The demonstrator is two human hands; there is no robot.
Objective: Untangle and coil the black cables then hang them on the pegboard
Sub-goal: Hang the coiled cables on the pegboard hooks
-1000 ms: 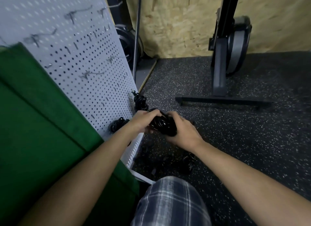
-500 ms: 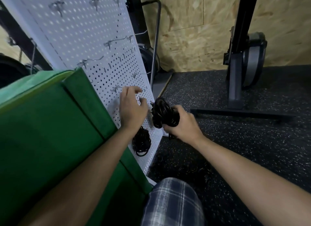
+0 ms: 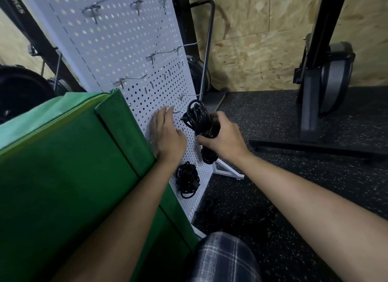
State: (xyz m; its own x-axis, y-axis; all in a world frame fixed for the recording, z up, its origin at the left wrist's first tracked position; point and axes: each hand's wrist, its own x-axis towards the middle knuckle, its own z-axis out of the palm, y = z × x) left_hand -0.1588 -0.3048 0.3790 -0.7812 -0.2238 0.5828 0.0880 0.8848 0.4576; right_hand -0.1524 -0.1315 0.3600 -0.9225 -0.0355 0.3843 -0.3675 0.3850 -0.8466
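Coiled black cable [image 3: 199, 120] gripped beside white pegboard [image 3: 126, 40]

Glossy black cable coil [image 3: 199, 122], matt white perforated metal pegboard [image 3: 117, 40], rough speckled rubber floor [image 3: 315, 176], coarse chipboard wall [image 3: 252, 40]

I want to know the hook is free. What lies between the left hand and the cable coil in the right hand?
In the head view, only bare pegboard and one empty hook lie between left hand and cable coil.

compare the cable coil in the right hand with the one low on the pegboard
The held coil is gripped mid-air by the right hand, long and squeezed at its waist; the hung coil already hangs on the pegboard, rounder and untouched. Both are black cable bundles.
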